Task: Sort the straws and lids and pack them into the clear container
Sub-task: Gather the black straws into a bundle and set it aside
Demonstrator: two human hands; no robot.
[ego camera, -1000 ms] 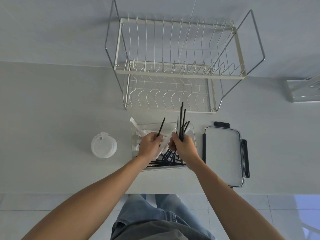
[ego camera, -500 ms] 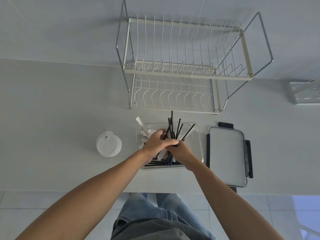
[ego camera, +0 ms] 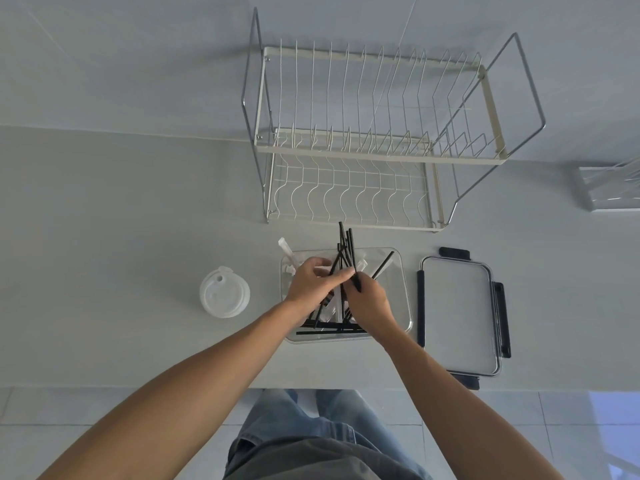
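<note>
Your thin black plastic straws [ego camera: 347,252] stand bunched and tilted in the clear rectangular plastic container [ego camera: 401,289], tips rising past its far rim; more lie flat along its near wall. White paper-wrapped straws [ego camera: 284,249] lean at its left corner. The round translucent white cup lid [ego camera: 224,292] lies flat, well left of the container.

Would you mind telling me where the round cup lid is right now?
In the head view, the round cup lid lies flat on the counter, apart and to the left of the clear container, where both hands are working.
</note>
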